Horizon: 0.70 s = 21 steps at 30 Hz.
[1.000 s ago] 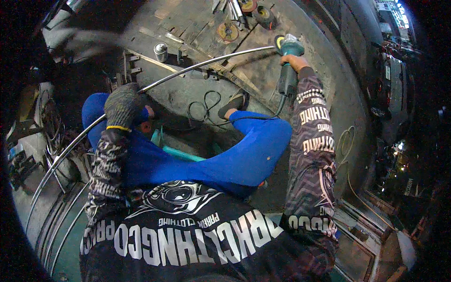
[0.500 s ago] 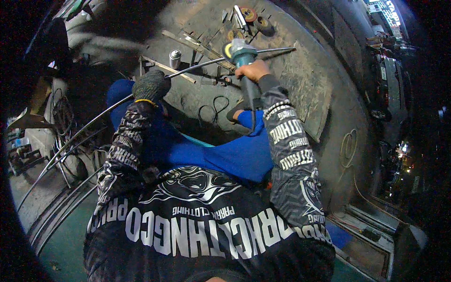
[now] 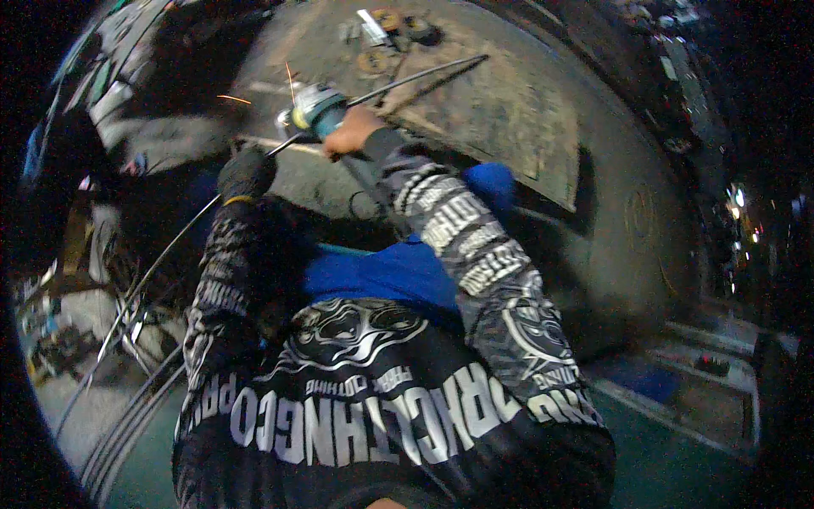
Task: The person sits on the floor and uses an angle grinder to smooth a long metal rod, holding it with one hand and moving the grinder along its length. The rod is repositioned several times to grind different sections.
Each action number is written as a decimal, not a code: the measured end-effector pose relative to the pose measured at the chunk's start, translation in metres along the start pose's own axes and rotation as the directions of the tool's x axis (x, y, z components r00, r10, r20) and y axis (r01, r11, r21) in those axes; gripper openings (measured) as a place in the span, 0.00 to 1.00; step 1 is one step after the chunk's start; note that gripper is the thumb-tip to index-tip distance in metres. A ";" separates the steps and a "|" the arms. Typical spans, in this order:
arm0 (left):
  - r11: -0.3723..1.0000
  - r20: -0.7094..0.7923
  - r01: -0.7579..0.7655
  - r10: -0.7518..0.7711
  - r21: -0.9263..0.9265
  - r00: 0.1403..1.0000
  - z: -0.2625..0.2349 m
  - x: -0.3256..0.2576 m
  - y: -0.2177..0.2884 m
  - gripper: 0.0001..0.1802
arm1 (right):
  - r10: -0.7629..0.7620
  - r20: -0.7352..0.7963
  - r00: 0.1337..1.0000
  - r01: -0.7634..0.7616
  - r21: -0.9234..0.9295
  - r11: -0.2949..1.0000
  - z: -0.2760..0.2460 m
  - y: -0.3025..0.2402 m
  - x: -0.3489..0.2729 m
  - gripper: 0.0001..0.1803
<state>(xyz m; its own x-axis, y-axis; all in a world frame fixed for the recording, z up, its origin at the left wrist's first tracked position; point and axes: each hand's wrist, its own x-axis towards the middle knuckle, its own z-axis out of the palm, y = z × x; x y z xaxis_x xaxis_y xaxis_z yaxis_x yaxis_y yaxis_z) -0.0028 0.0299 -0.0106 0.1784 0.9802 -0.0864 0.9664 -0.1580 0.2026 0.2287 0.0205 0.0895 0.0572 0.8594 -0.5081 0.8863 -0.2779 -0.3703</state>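
Gripping the teal angle grinder [image 3: 318, 106] by its body, the bare right hand [image 3: 352, 131] presses its disc to a thin metal rod [image 3: 170, 246], sparks flying; the rod is steadied by the gloved left hand [image 3: 246, 174], fingers closed around it, over the floor [image 3: 509, 110]

Dim, bluish scene, motion blur throughout, heavy fisheye bending, black vignetted corners, small glaring lights right.

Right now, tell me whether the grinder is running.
Running: orange sparks fly off beside the angle grinder where it meets the thin metal rod.
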 end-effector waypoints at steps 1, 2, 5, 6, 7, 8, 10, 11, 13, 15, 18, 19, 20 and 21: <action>0.998 -0.001 -0.056 0.056 -0.033 0.998 0.000 0.004 0.000 0.18 | 0.024 -0.038 0.999 -0.024 0.005 1.000 0.000 0.000 0.004 0.38; 0.996 0.105 0.087 -0.085 -0.009 0.991 -0.001 0.007 -0.001 0.19 | 0.004 -0.059 0.998 -0.004 0.003 1.000 0.001 0.001 0.005 0.38; 0.997 0.139 0.071 -0.065 -0.039 0.988 -0.007 0.002 -0.008 0.21 | 0.013 -0.058 0.998 -0.013 0.004 1.000 0.001 0.008 0.007 0.38; 0.996 0.107 0.072 -0.067 -0.043 0.992 -0.007 -0.003 -0.007 0.21 | -0.001 -0.071 0.997 0.003 0.024 1.000 0.000 0.011 0.007 0.38; 0.996 0.075 0.073 -0.069 -0.047 0.995 -0.008 -0.006 -0.007 0.22 | 0.042 -0.083 0.996 -0.042 -0.006 0.999 -0.003 0.016 0.008 0.38; 0.996 0.055 0.085 -0.082 -0.042 0.995 -0.009 -0.012 -0.009 0.22 | 0.058 -0.103 0.993 -0.059 -0.012 0.998 -0.005 0.023 0.008 0.37; 0.988 0.173 0.157 -0.156 0.009 0.972 -0.009 -0.013 -0.009 0.22 | 0.129 -0.030 0.991 -0.129 0.018 0.992 -0.014 0.037 0.013 0.36; 0.982 0.215 0.184 -0.188 0.034 0.958 -0.008 -0.012 -0.010 0.22 | 0.127 -0.055 0.990 -0.125 0.038 0.991 -0.020 0.044 0.018 0.37; 0.979 0.195 0.200 -0.201 0.028 0.960 -0.007 -0.008 -0.010 0.20 | 0.146 -0.093 0.985 -0.141 0.057 0.988 -0.039 0.067 0.032 0.38; 0.983 0.169 0.172 -0.180 0.058 0.969 -0.006 -0.008 -0.011 0.19 | 0.179 -0.114 0.977 -0.173 0.058 0.983 -0.053 0.090 0.046 0.38; 0.982 0.180 0.188 -0.190 0.027 0.965 -0.007 -0.017 -0.009 0.18 | 0.306 -0.160 0.939 -0.307 0.019 0.952 -0.075 0.125 0.066 0.31; 0.977 0.196 0.213 -0.212 0.017 0.957 -0.008 -0.021 -0.008 0.17 | 0.302 -0.204 0.931 -0.292 0.080 0.953 -0.084 0.140 0.068 0.29; 0.977 0.109 0.214 -0.213 0.002 0.971 -0.009 -0.027 -0.005 0.16 | 0.306 -0.101 0.947 -0.316 -0.110 0.942 -0.097 0.147 0.079 0.29; 0.978 0.105 0.207 -0.205 -0.006 0.973 -0.012 -0.033 -0.005 0.16 | 0.227 -0.078 0.971 -0.235 -0.122 0.964 -0.106 0.158 0.081 0.29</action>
<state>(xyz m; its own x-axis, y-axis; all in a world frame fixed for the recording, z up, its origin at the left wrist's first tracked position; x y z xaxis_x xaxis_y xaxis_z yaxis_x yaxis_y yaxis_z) -0.0156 -0.0002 0.0029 -0.0054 0.9736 -0.2281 0.9813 0.0490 0.1859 0.4223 0.0917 0.0717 0.2923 0.8047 -0.5167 0.8972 -0.4177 -0.1431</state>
